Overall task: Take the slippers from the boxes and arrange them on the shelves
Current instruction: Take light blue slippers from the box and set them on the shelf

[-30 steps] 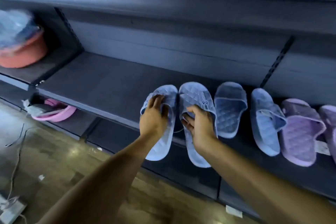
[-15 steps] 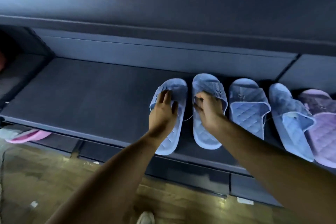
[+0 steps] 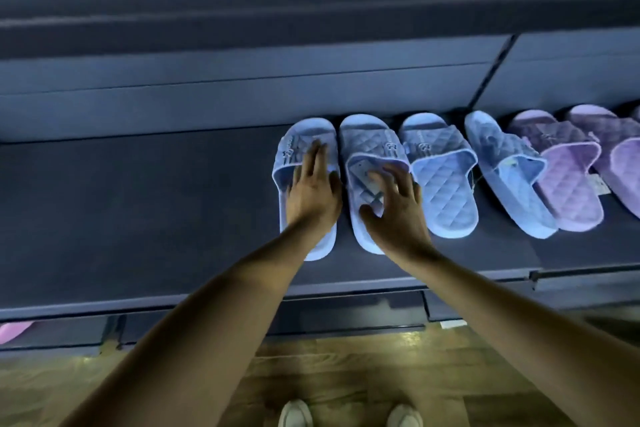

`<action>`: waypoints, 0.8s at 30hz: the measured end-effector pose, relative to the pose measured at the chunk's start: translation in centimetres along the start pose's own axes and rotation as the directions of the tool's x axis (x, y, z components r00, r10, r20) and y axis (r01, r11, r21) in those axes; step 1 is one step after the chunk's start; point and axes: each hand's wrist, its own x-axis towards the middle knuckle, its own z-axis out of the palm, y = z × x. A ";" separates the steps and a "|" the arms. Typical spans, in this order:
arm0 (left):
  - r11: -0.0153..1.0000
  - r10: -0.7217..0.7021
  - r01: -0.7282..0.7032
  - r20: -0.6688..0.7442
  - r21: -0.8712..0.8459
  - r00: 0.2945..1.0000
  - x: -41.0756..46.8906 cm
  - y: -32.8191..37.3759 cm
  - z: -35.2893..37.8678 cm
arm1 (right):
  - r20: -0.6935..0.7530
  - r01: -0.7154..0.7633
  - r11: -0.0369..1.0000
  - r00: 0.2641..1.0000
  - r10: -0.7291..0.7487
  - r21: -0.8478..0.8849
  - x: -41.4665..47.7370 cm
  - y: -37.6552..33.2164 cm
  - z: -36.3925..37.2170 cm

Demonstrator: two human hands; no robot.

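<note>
Left hand (image 3: 313, 194): fingers straight and together, palm down, lying flat on the strap and footbed of the leftmost blue slipper (image 3: 311, 132). It presses on the slipper and grips nothing.

Right hand (image 3: 394, 208): fingers spread and loose, tips blurred. The hand is over the footbed of the second blue slipper (image 3: 370, 142), with the fingertips at the strap's opening. It is open, not clasping; I cannot tell whether the tips actually touch.

These two slippers lie side by side, toes to the back wall and heels toward the person, nearly touching along their inner edges. Both sit fully on the middle shelf (image 3: 138, 218).

Shelf contents, left to right: the wide left part is bare dark board, then comes the pair under the hands. Just beside it is a third blue slipper (image 3: 443, 191), its toe pointing back. A fourth blue slipper (image 3: 509, 184) is skewed, its heel swung right against a lilac slipper (image 3: 568, 191). A second lilac slipper (image 3: 623, 163) is cut off by the frame edge.

Lower shelf (image 3: 242, 326): at far left is the tip of a pink slipper (image 3: 14, 329), mostly out of frame.

Below that is a wooden floor (image 3: 346, 374), with the toes of two white shoes (image 3: 294, 414) at the bottom edge.
</note>
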 end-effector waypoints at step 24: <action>0.930 0.269 -0.298 0.158 0.213 0.950 -5.0 11.1 8.8 | -0.207 -0.103 0.991 0.975 0.084 -0.086 -1.4 12.2 -10.1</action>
